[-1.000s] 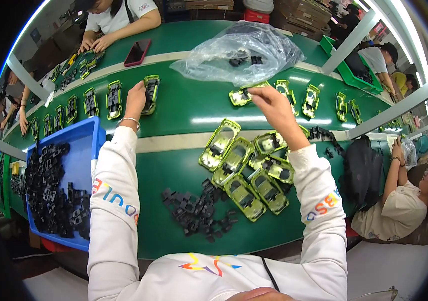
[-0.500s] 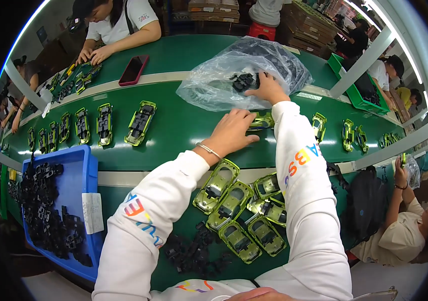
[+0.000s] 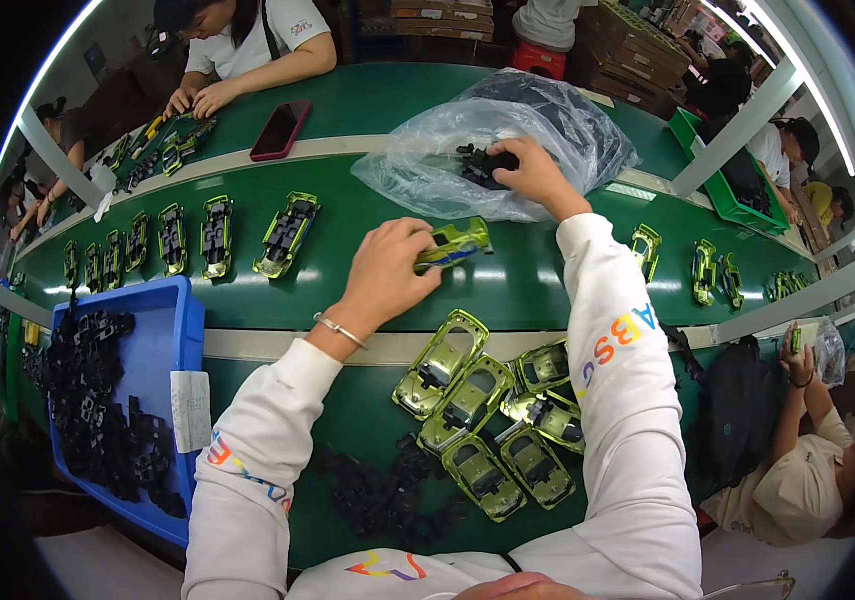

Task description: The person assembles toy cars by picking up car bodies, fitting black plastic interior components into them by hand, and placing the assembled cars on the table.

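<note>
The glossy lime-green toy car body (image 3: 460,243) sits in the fingers of the person's bare left hand (image 3: 385,268), and I take it as the middle of my clock. Starting from the left, at eight o'clock, a deep blue plastic tray (image 3: 159,348) holds a heap of small black moulded parts (image 3: 107,405), thickest along its left side, with bare blue floor showing toward the right. At nine o'clock stands a row of lime-green car bodies with black inserts (image 3: 215,237), spaced apart on the smooth green bench top (image 3: 267,400).

The left hand is closed around the near end of its car, which juts out tilted at that hand's two o'clock; I can't tell whether it touches the bench. Between six and seven lies a loose dark pile of black pieces (image 3: 397,495); at six, a cluster of lime-green bodies (image 3: 467,402), some overlapping.

At one o'clock, a crumpled clear plastic bag (image 3: 412,165) has black parts (image 3: 477,165) inside its mouth. The right hand (image 3: 539,178) is there, thumb and fingers narrowly curled at those parts; whether it grips one, I can't tell. The held car lies between that hand's seven and eight o'clock. Farthest right, between two and three, a bright green plastic crate (image 3: 723,202) contains more dark pieces (image 3: 743,186).
</note>
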The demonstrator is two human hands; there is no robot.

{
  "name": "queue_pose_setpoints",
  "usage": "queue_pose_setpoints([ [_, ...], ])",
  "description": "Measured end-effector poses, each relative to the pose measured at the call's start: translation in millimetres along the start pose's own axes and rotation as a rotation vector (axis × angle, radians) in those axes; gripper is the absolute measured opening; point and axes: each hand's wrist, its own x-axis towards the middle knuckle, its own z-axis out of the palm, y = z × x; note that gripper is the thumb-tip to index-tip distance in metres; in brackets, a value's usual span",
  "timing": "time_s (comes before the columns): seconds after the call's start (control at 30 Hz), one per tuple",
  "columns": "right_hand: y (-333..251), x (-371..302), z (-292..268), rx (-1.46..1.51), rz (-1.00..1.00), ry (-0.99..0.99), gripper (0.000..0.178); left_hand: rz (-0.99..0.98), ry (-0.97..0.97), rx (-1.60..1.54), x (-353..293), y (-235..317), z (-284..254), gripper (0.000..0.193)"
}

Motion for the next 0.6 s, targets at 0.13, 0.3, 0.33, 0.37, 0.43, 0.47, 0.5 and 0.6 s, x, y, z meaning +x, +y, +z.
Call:
queue_pose_setpoints([
  [0.13,-34.7,-25.4,-29.9,0.185,-0.059,-0.078,0.043,-0.3,0.041,-0.342,-28.1,-6.0,-35.5,0.024],
  [0.3,-99.3,-77.5,-51.8,0.381,-0.126,-0.156,0.065,-0.435,0.099,-0.434,-66.4,0.3,-69.5,0.042],
  [0.33,-116.7,-90.7,-51.6,0.389,-0.128,-0.173,0.065,-0.453,0.103,-0.43,-74.1,1.7,-71.6,0.042],
  [0.37,-134.8,-104.7,-50.5,0.41,-0.185,-0.198,0.068,-0.443,0.138,-0.343,-81.1,3.3,-73.8,0.052],
  [0.43,-156.7,-122.6,-43.7,0.395,-0.311,-0.262,0.074,-0.451,0.172,-0.244,-95.3,6.2,-79.1,0.062],
  [0.47,-164.7,-130.4,-35.5,0.337,-0.368,-0.269,0.074,-0.514,0.172,-0.208,-104.1,6.4,-80.1,0.067],
  [0.5,-174.6,-137.6,-31.0,0.339,-0.369,-0.304,0.073,-0.574,0.173,-0.175,-111.1,7.0,-80.7,0.073],
  [0.6,-198.1,-154.9,-12.3,0.38,-0.399,-0.358,0.068,-0.704,0.179,-0.116,-129.6,9.4,-90.3,0.081],
])
